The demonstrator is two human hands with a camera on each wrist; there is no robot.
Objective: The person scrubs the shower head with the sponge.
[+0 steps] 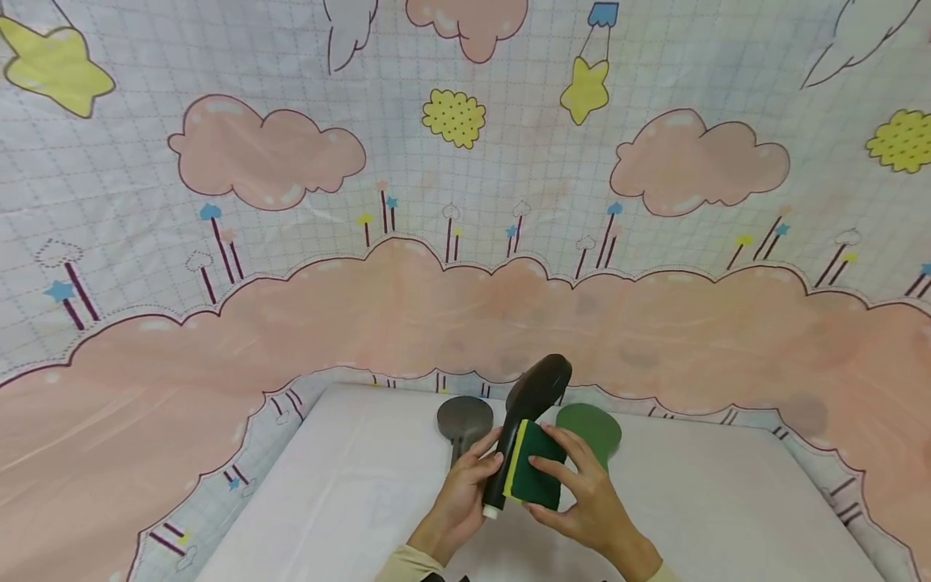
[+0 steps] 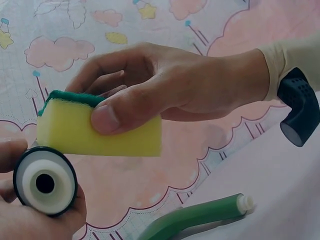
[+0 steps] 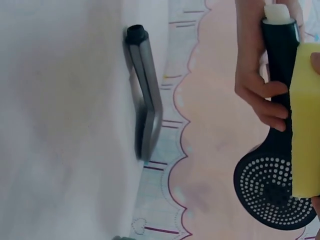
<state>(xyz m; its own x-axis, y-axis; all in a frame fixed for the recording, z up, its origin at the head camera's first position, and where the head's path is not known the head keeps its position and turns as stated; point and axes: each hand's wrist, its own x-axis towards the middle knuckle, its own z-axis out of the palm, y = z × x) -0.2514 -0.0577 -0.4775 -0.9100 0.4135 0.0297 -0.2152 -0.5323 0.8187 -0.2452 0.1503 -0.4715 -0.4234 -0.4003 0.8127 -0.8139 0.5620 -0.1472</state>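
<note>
My left hand grips the handle of a black shower head, which is tilted with its head up and away from me. A white threaded end sticks out at the bottom of its handle. In the right wrist view the perforated spray face shows. My right hand holds a sponge between thumb and fingers. The sponge has a dark green scouring side and a yellow foam side. Its yellow side faces the shower head's handle and lies right along it.
On the white table a grey shower head lies behind my left hand. A green shower head lies behind my right hand. Cloth printed with clouds and stars hangs behind and around the table.
</note>
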